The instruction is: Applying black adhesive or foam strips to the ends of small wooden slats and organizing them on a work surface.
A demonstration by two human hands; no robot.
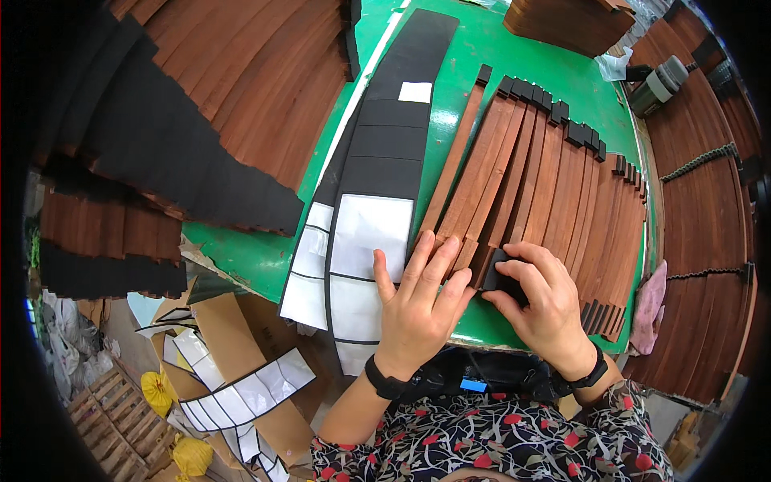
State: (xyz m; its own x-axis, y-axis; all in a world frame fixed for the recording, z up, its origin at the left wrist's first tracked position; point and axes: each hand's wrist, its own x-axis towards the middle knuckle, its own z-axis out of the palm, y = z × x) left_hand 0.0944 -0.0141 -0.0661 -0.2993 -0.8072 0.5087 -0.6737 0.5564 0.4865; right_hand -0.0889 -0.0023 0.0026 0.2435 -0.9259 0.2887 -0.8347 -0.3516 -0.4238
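Palm down at the near edge of the green table (630, 348), the left hand (418, 321) is resting loosely spread fingers on the near ends of the wooden strips (554, 189), gripping nothing, as I am seeing over the remote feed. Just to its right, the right hand (550, 301) is curling thumb and fingers around a black pad (504, 277) at those same ends. Fingers are hiding several ends and part of the pad, so I am not making out whether it is touching wood. Farther right, small dark pieces (594, 316) are perhaps capping more near ends, though the view is poor there.

I am judging the work as partway along: bare wood is showing beside the left hand, seemingly the part remaining, while black blocks (575, 133) are already topping the far ends. To the left, white-backed sheets (372, 229) are lying with many squares uncut from view. At far left, stacked boards (265, 80) are running out of frame; the upper edge is cropping a far brown stack (566, 28).
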